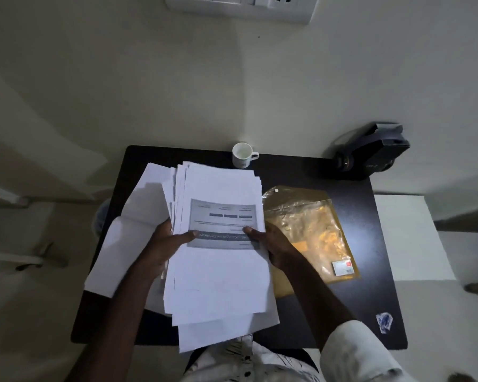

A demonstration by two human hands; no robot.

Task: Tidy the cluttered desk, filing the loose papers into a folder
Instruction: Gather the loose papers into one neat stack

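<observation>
A thick, uneven stack of white papers (221,277) is held over the black desk (364,271); its top sheet has a grey printed block. My left hand (167,244) grips the stack's left edge, thumb on top. My right hand (271,244) grips the right edge, thumb on the printed block. More loose white sheets (127,238) lie under and to the left of the stack. A yellow translucent plastic folder (312,232) with a snap button lies flat on the desk just right of the stack, partly under my right hand.
A white cup (242,155) stands at the desk's far edge. A black device (370,153) sits at the far right corner. A small crumpled blue-and-white scrap (384,322) lies near the front right. A white surface (409,238) adjoins the desk's right side.
</observation>
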